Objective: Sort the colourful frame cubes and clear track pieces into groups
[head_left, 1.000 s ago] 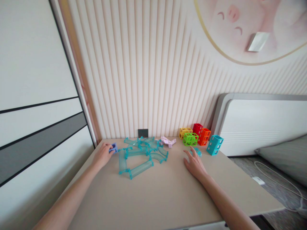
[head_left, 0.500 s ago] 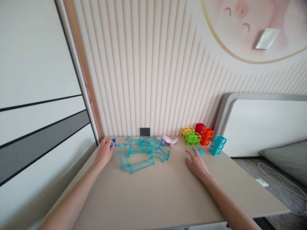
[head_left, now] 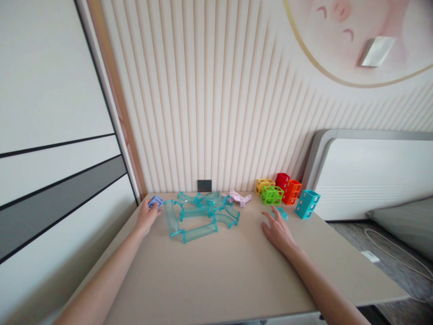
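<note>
At the table's far left corner, my left hand [head_left: 147, 216] grips a blue-purple toy block [head_left: 155, 201]. Just right of it lie several translucent teal track pieces [head_left: 199, 232], straight and curved, some overlapping. My right hand [head_left: 278, 230] rests with fingers spread on the right part of the table. Close to its fingertips is a small translucent teal piece [head_left: 282, 214], partly hidden by the fingers. Behind that hand are open-sided blocks: a green block [head_left: 272, 195], a yellow block [head_left: 264, 185], an orange block [head_left: 291, 192], a red block [head_left: 282, 180] and a turquoise block [head_left: 307, 204].
Light purple pieces [head_left: 240, 198] lie near the wall behind the tracks. A ribbed wall [head_left: 216, 99] with a black socket [head_left: 204, 186] borders the beige table [head_left: 216, 280]. On the left stands a cabinet [head_left: 50, 90]; to the right is a white headboard [head_left: 379, 176].
My left hand has closed on the blue-purple block and turned it, drawing it slightly to the left. The nearest straight track piece has tilted a little. My right hand has stayed nearly still.
</note>
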The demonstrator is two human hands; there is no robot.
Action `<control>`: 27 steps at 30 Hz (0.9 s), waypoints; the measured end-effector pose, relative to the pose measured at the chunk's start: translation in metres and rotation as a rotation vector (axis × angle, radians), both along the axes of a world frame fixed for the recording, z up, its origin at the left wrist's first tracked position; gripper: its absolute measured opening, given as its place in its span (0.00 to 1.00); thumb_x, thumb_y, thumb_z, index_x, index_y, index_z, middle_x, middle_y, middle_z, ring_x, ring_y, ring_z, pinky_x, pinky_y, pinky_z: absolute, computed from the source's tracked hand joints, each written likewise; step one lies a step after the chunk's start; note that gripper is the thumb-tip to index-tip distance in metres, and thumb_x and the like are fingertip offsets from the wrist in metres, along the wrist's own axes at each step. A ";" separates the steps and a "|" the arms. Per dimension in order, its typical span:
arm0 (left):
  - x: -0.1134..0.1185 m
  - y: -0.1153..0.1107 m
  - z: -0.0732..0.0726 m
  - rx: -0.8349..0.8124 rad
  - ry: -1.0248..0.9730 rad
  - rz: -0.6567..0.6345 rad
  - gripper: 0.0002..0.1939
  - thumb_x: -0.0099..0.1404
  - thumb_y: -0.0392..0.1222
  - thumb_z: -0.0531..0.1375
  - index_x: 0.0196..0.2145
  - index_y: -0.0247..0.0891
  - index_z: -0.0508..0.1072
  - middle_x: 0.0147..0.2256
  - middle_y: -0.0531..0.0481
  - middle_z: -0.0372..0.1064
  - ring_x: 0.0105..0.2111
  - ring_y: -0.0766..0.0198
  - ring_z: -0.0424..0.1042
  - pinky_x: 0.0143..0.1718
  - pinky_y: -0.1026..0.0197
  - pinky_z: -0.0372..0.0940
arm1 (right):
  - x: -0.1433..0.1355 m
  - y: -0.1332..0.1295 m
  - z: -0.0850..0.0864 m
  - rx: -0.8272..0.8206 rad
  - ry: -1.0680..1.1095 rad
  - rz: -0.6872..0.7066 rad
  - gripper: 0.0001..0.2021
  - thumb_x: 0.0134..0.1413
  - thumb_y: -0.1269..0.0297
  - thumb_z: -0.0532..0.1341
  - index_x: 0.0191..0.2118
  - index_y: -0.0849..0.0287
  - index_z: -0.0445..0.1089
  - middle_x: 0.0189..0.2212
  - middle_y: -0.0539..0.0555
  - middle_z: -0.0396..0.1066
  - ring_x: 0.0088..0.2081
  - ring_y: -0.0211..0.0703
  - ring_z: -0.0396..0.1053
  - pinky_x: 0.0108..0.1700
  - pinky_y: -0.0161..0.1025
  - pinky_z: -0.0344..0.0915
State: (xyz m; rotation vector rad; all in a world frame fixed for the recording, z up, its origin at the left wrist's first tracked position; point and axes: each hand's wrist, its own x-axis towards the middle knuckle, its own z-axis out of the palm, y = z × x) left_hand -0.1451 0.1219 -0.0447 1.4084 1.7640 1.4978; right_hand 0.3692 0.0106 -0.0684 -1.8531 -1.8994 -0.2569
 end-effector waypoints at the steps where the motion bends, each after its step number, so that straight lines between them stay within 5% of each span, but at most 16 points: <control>1: 0.003 -0.001 -0.001 -0.007 -0.074 -0.017 0.03 0.65 0.39 0.53 0.37 0.40 0.61 0.36 0.50 0.69 0.34 0.63 0.75 0.38 0.52 0.75 | 0.000 0.000 0.000 -0.005 -0.001 -0.002 0.19 0.58 0.67 0.56 0.55 0.59 0.68 0.65 0.67 0.52 0.62 0.61 0.59 0.59 0.59 0.61; 9: 0.009 -0.007 0.004 0.018 -0.442 -0.074 0.01 0.68 0.37 0.52 0.36 0.41 0.59 0.36 0.54 0.65 0.31 0.70 0.74 0.41 0.51 0.77 | 0.000 0.000 0.000 -0.026 -0.002 -0.002 0.19 0.59 0.67 0.56 0.55 0.61 0.69 0.65 0.69 0.49 0.63 0.62 0.59 0.60 0.58 0.60; 17: 0.014 -0.015 0.013 0.101 -0.367 -0.188 0.16 0.61 0.46 0.62 0.41 0.39 0.61 0.39 0.50 0.70 0.31 0.64 0.77 0.43 0.48 0.74 | -0.001 0.000 0.001 0.002 -0.017 -0.002 0.18 0.59 0.67 0.56 0.54 0.62 0.70 0.65 0.68 0.49 0.63 0.62 0.58 0.60 0.58 0.60; 22: 0.048 -0.041 0.031 0.207 -0.037 -0.387 0.26 0.56 0.49 0.66 0.49 0.40 0.64 0.48 0.44 0.69 0.37 0.59 0.76 0.44 0.49 0.73 | -0.008 -0.002 0.010 0.079 -0.048 0.040 0.17 0.60 0.67 0.54 0.53 0.60 0.71 0.66 0.65 0.50 0.63 0.61 0.58 0.60 0.58 0.61; 27: 0.101 -0.072 0.043 0.044 -0.244 -0.658 0.30 0.55 0.51 0.68 0.52 0.40 0.64 0.44 0.47 0.71 0.28 0.65 0.75 0.32 0.57 0.74 | -0.021 -0.008 0.022 0.130 -0.091 0.160 0.17 0.63 0.66 0.52 0.53 0.58 0.70 0.66 0.63 0.53 0.62 0.58 0.60 0.60 0.57 0.61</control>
